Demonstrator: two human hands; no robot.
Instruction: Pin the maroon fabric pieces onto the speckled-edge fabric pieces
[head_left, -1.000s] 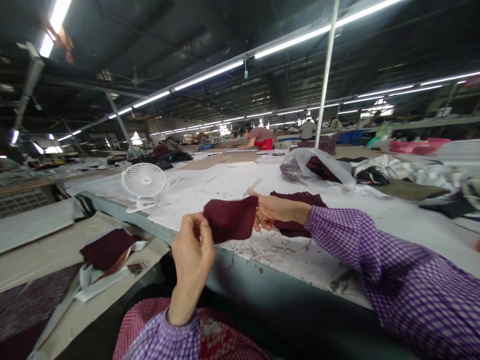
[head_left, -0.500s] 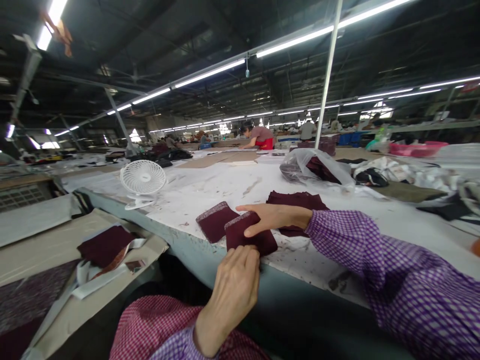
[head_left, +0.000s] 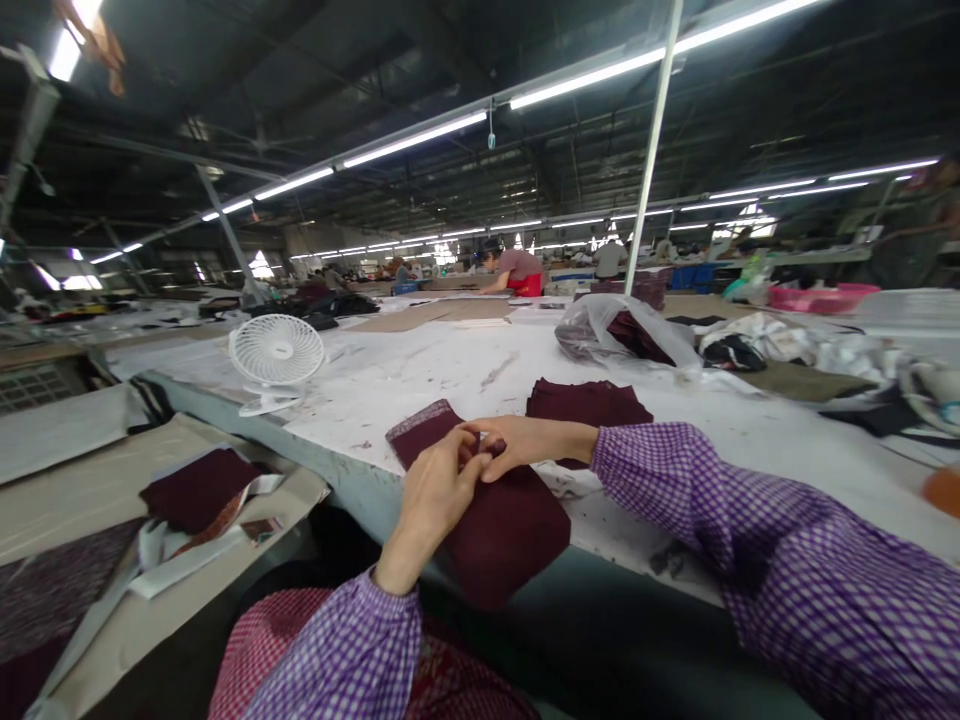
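A maroon cloth piece (head_left: 510,535) hangs over the table's front edge. At its top edge my left hand (head_left: 442,480) pinches the cloth between thumb and fingers. My right hand (head_left: 517,443) meets it from the right, thumb and fingers closed on the same edge. Behind and left of my hands lies another maroon piece with a speckled grey band (head_left: 421,428). Beyond my right wrist rests a stack of maroon pieces (head_left: 589,402), partly hidden by my right forearm.
A white fan (head_left: 276,352) stands at the table's left edge. Farther back on the white table (head_left: 450,365) is a clear plastic bag (head_left: 592,330) with maroon cloth. Cloth scraps (head_left: 202,490) lie on a lower surface at left. A person (head_left: 517,268) bends over the table behind.
My left hand has moved up from the cloth's lower edge to its top beside my right hand. The front cloth now hangs lower over the table edge, and its speckled band is no longer visible.
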